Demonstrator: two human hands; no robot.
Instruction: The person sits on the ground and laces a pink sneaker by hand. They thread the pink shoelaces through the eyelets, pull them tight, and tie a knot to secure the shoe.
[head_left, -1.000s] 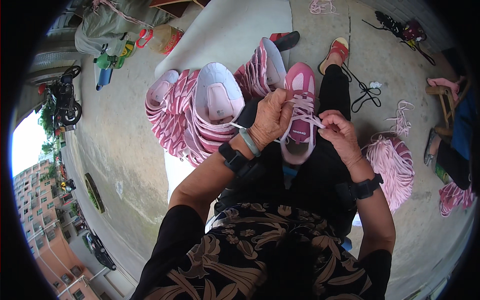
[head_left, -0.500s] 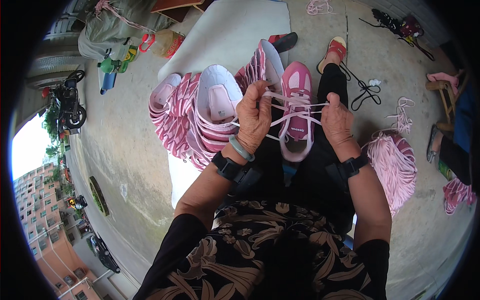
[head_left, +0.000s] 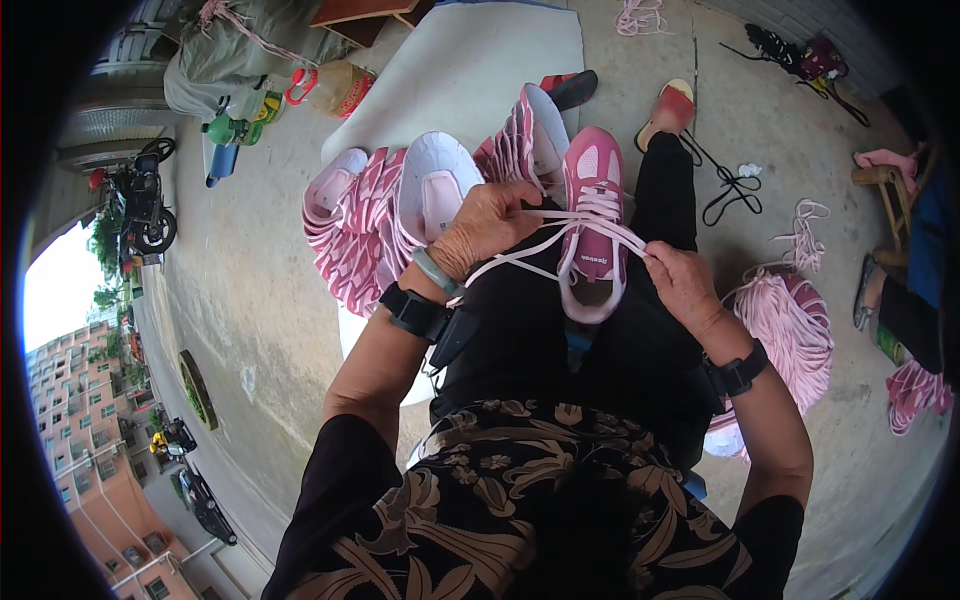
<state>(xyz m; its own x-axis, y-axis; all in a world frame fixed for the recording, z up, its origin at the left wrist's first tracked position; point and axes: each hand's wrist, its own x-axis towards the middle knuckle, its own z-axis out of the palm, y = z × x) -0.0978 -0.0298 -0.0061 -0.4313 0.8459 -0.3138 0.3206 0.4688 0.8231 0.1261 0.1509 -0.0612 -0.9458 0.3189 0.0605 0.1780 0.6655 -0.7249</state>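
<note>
laces point(head_left: 624, 235), spread apart half a second ago, now bunch across shoe point(head_left: 593, 252); left hand point(head_left: 490, 224), curled, and right hand point(head_left: 686, 286), pinching, both grip them; slack seems partly gathered.

Soft, diffuse daylight filled the scene, moderately bright. The sky point(head_left: 62, 290) on the left was blown out to flat white, the strongest glare in view. Shadows on the concrete floor point(head_left: 255, 290) were faint, with blurred outlines. The white sheet point(head_left: 480, 75) on the far side looked pale without harsh shine, while the black trousers point(head_left: 508, 318) sank into deep darkness with little detail. The pink shoe point(head_left: 593, 262) in the middle was fairly crisp; the red sandal point(head_left: 675, 106) beyond it was smeared. Fisheye distortion tilted and curved the buildings point(head_left: 90, 425) on the left, where fine detail softened, and black vignetting swallowed the corners.
</note>
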